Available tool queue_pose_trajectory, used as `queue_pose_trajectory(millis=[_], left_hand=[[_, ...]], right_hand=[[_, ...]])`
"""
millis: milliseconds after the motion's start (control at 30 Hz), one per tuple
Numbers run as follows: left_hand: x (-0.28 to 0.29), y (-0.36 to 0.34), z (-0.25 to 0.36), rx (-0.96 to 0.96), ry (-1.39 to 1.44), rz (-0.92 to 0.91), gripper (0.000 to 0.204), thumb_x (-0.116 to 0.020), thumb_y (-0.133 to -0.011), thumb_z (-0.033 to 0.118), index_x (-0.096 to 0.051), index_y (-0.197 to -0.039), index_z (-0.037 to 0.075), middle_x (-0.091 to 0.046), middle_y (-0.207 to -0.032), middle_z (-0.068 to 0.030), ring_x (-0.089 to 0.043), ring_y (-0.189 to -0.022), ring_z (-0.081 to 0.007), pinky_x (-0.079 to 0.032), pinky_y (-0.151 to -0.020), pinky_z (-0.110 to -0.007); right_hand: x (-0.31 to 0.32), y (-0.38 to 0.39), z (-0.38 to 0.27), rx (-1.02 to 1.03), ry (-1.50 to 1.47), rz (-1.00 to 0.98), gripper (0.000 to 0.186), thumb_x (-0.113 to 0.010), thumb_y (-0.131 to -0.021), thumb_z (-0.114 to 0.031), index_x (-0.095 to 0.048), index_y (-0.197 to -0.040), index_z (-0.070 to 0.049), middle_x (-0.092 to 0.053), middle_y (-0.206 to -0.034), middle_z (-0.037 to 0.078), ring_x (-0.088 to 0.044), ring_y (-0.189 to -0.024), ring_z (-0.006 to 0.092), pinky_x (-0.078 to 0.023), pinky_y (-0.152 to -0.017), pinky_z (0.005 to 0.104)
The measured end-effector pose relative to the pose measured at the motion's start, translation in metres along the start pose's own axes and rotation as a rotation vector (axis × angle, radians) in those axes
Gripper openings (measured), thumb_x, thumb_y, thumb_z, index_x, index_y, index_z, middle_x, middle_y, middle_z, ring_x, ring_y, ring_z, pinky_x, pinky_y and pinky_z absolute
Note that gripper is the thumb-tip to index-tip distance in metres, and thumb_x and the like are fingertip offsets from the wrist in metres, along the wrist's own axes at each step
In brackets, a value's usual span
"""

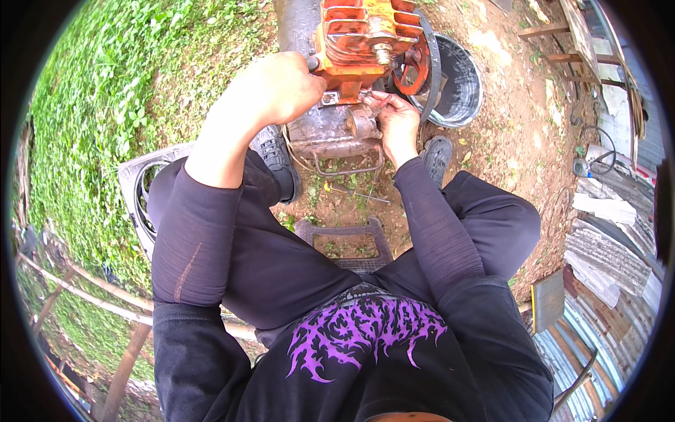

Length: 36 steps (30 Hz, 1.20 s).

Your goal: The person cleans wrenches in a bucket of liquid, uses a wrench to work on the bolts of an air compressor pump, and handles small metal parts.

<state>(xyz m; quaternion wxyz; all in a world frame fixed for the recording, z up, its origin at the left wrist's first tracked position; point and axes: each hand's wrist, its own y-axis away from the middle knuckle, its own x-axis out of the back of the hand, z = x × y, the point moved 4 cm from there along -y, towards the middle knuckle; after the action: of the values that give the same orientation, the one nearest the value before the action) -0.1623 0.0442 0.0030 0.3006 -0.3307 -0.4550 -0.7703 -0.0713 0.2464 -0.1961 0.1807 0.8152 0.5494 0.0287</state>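
An orange engine (365, 39) with a rusty flywheel (416, 60) sits on a grey metal frame (330, 130) on the dirt in front of me. My left hand (271, 88) is closed around a dark tool handle that reaches the engine's left side. My right hand (394, 116) pinches at a small part on the underside of the engine; what it holds is too small to tell. I sit on a low dark plastic stool (344, 243), knees spread to either side.
A black round tub (460, 84) stands right of the engine. A thin tool (358, 193) lies on the dirt between my shoes. Grass covers the left; corrugated sheets (605, 260) and wooden pieces lie at right. A grey framed object (137, 193) lies behind my left leg.
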Motion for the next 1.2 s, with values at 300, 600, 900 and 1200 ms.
queue_pose_trajectory(millis=[300,600,900,1200], left_hand=[[0.0,-0.002,0.0,-0.067,-0.054,0.0,0.047,-0.051,-0.092,0.033,-0.065,-0.098,-0.011,-0.066,-0.1,-0.0334,-0.065,-0.101,-0.0442,-0.051,-0.089,-0.048],[-0.002,-0.001,0.002,-0.048,-0.048,0.025,0.047,-0.052,-0.092,0.034,-0.065,-0.1,-0.01,-0.066,-0.101,-0.0325,-0.065,-0.101,-0.0443,-0.051,-0.089,-0.048],[-0.001,0.0,0.001,-0.045,-0.035,0.035,0.048,-0.052,-0.093,0.035,-0.066,-0.102,-0.01,-0.066,-0.103,-0.0322,-0.065,-0.102,-0.0438,-0.05,-0.09,-0.048],[-0.002,-0.001,-0.005,-0.025,-0.003,0.088,0.044,-0.057,-0.09,0.035,-0.065,-0.098,-0.008,-0.066,-0.093,-0.0307,-0.066,-0.094,-0.0432,-0.051,-0.084,-0.046]], right_hand=[[-0.008,-0.006,-0.008,0.019,0.011,-0.03,0.018,-0.076,-0.088,-0.004,-0.073,-0.105,0.003,-0.073,-0.093,0.004,-0.065,-0.085,0.0085,-0.052,-0.08,0.0234],[-0.007,-0.004,-0.016,0.13,0.137,-0.05,0.01,-0.07,-0.094,-0.004,-0.068,-0.102,0.002,-0.065,-0.085,-0.003,-0.059,-0.08,0.0027,-0.049,-0.074,0.0193],[-0.003,0.012,-0.012,0.231,0.07,0.003,0.006,-0.059,-0.099,-0.003,-0.062,-0.103,0.0,-0.064,-0.087,-0.001,-0.06,-0.073,0.0038,-0.05,-0.058,0.0216],[0.019,0.022,-0.012,0.132,0.144,0.024,0.018,-0.068,-0.093,-0.002,-0.065,-0.11,0.004,-0.069,-0.088,0.004,-0.064,-0.068,0.0081,-0.056,-0.063,0.0232]])
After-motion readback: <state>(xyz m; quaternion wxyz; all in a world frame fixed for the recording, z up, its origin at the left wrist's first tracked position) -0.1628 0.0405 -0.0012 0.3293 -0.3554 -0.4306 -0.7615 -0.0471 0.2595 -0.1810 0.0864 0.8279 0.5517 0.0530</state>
